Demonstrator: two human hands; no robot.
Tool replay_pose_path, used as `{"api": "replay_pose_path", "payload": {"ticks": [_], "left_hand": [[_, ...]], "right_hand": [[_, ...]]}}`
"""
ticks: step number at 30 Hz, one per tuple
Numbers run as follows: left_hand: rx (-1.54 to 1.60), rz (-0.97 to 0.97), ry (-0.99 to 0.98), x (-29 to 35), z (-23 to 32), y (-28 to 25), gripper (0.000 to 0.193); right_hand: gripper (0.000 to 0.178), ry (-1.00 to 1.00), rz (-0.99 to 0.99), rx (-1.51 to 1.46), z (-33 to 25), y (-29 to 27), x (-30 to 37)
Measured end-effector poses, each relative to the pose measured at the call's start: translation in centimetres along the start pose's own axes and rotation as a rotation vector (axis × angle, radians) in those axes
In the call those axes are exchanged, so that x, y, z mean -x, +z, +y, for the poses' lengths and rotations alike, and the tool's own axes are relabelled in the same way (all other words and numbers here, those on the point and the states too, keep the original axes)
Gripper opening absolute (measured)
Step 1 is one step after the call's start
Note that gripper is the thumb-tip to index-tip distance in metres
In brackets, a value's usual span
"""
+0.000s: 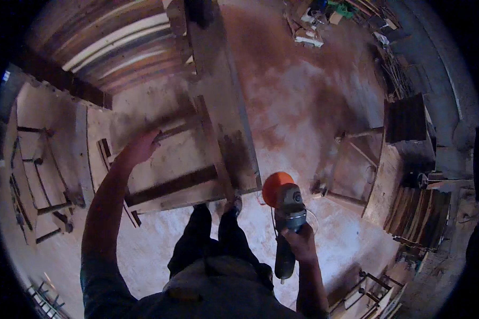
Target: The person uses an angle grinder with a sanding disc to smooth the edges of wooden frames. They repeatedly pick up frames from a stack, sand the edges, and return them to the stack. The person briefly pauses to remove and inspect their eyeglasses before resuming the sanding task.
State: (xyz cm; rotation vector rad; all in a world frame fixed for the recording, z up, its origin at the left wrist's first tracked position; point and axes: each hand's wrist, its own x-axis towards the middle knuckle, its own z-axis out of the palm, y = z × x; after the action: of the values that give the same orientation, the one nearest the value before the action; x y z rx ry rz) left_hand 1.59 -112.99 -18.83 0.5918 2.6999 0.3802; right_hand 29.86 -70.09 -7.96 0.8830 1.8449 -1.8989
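A wooden frame of dark, joined bars lies on the workbench in front of me. My left hand is over its far crossbar, with the fingers closed round the bar as far as they show. At my right, clear of the bench edge, my right hand is wrapped round an angle grinder. The grinder has an orange disc at its far end, and its dark body hangs down toward me. The disc is apart from the frame. My right fingertips are partly hidden behind the tool.
The workbench has a raised plank along its right side. Long boards are stacked at the far left. Another wooden frame stands at the left. Stacked wood pieces and a low table stand at the right.
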Motion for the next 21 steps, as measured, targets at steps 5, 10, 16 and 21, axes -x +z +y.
{"api": "replay_pose_path", "payload": {"ticks": [5, 10, 16, 21], "left_hand": [[0.111, 0.401, -0.093, -0.4, -2.6, 8.3, 0.032], [-0.016, 0.436, -0.029, 6.0, 3.2, 6.4, 0.031], [0.097, 0.311, -0.238, 16.2, 7.5, 7.6, 0.043], [0.079, 0.495, -0.424, 23.3, 5.7, 10.3, 0.060]], "right_hand": [[0.041, 0.019, -0.089, 0.140, -0.6, 4.2, -1.6], [0.053, 0.007, -0.110, 0.375, 1.5, 7.1, -4.5], [0.062, 0.084, -0.100, 0.708, -0.3, 9.9, -6.8], [0.060, 0.072, -0.053, 0.744, -2.0, 10.4, -8.1]]}}
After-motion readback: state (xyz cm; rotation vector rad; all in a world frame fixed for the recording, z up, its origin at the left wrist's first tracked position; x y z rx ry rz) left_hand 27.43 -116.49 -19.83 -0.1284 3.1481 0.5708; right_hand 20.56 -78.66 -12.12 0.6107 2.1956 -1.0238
